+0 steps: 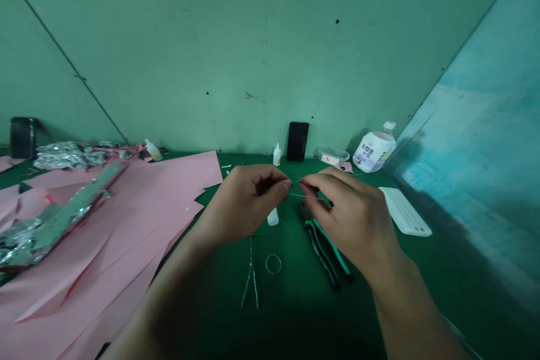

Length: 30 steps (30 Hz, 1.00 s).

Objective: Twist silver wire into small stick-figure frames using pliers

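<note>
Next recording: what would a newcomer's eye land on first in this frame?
First, the two hands meeting at the centre: the left hand and the right hand pinch a thin wire between them above the green table. Next, the large pink paper sheets covering the left side, with crumpled foil lying on them. Green-handled pliers lie just under the right hand.
</note>
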Tool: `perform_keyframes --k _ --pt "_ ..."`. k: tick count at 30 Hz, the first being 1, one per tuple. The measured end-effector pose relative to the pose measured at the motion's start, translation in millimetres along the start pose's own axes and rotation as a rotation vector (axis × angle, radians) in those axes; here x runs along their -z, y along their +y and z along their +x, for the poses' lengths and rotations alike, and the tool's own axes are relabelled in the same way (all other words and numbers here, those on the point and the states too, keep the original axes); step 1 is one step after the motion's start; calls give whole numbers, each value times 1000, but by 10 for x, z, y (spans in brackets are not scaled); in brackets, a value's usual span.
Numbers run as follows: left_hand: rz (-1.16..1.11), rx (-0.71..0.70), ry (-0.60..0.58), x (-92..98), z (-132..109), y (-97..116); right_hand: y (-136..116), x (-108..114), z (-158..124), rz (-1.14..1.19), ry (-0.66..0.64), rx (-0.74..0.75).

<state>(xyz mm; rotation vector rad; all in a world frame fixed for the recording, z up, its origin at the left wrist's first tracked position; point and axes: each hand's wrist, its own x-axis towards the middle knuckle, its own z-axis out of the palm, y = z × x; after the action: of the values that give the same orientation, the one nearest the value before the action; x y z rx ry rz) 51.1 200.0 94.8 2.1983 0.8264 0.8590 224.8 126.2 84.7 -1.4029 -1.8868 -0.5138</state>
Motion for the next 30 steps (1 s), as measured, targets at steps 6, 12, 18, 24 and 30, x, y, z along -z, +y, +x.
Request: perform_keyframes --k 6,12,18,24,30 --pt "372 -298 160 -41 -17 24 4 4 -7 23 -29 -7" --pt "537 -401 272 -96 -44 -1 -25 12 6 90 43 -21" --pt "556 -390 365 -124 -51 8 -23 -7 7 102 110 -60" --pt "537 -329 339 -79 -43 33 -5 -32 7 78 112 -60" --pt "536 -448 318 -81 -17 -55 -15 -25 6 71 79 -37"
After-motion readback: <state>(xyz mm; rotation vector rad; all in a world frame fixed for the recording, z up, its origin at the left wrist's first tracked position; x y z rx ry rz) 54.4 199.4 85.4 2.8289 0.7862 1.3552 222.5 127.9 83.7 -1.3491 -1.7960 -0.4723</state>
